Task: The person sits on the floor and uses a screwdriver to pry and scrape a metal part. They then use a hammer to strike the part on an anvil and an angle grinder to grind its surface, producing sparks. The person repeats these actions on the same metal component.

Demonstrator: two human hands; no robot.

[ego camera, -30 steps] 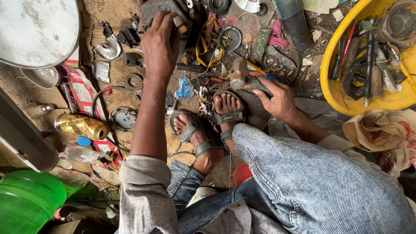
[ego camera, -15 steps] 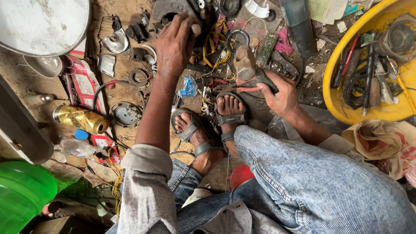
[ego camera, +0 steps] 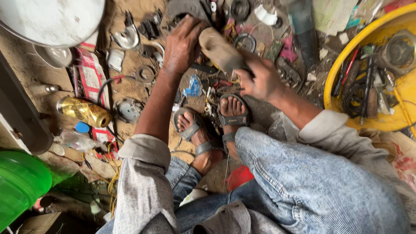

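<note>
head view, dusty tan oblong part (ego camera: 221, 51), both hands gripping

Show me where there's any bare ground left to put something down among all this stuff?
Bare dirt shows between the gold can and the round metal disc, and between the white dish and the scattered metal parts. Around the left hand and right hand it is crowded, and the yellow tub is full of tools.

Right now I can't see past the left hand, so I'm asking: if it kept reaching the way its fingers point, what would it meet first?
The left hand points away from the body; probably first the dark curved metal part just beyond its fingertips, though depth is unclear.
</note>
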